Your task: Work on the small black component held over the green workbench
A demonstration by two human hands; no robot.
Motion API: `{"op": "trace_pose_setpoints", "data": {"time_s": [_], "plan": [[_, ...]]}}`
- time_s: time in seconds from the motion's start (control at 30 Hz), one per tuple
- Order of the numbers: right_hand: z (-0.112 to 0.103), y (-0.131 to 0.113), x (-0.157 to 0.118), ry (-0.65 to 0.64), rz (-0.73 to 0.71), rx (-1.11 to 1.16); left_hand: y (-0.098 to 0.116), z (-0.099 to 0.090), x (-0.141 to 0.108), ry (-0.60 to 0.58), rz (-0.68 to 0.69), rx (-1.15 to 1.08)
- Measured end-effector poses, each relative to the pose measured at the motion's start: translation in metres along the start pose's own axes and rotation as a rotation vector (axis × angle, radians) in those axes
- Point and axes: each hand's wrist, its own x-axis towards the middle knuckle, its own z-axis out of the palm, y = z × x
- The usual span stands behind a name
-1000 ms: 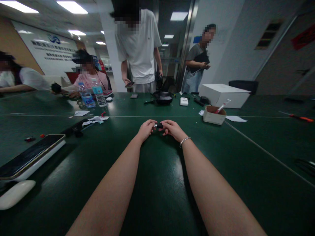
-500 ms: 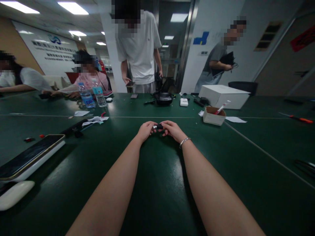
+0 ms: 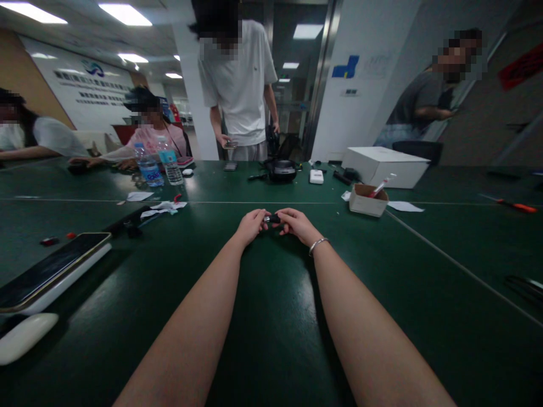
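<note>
Between my fingertips, just above the dark green table (image 3: 271, 316), is a small black cylinder with a silver end (image 3: 274, 219); its exact kind is too small to make out. My left hand (image 3: 252, 225) pinches the silver end. The black end is between the thumb and fingers of my right hand (image 3: 298, 223), with some of its other fingers curled below. A silver bracelet (image 3: 318, 245) circles my right wrist. Parts of the cylinder are hidden behind the fingers.
To the left lie a phone on a white box (image 3: 55, 265), a white mouse (image 3: 27, 338) and paper scraps (image 3: 163, 209). Two bottles (image 3: 148, 167) stand farther back. An open small carton (image 3: 368, 202) and a white box (image 3: 386, 165) are right. Several people are around the table.
My hands and the cylinder stay nearly in place. The person at the back right has walked farther right. The standing person opposite has shifted the phone in their hand slightly.
</note>
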Motion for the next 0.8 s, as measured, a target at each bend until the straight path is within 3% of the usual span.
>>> {"op": "trace_pose_setpoints", "data": {"time_s": [0.6, 0.8], "plan": [[-0.0016, 0.0024, 0.0019, -0.012, -0.012, -0.010, 0.0019, -0.0006, -0.0012, 0.019, 0.008, 0.069], [-0.0018, 0.0025, 0.0017, -0.018, -0.018, -0.004, 0.0015, -0.0002, -0.0010, 0.001, -0.024, -0.002]]}}
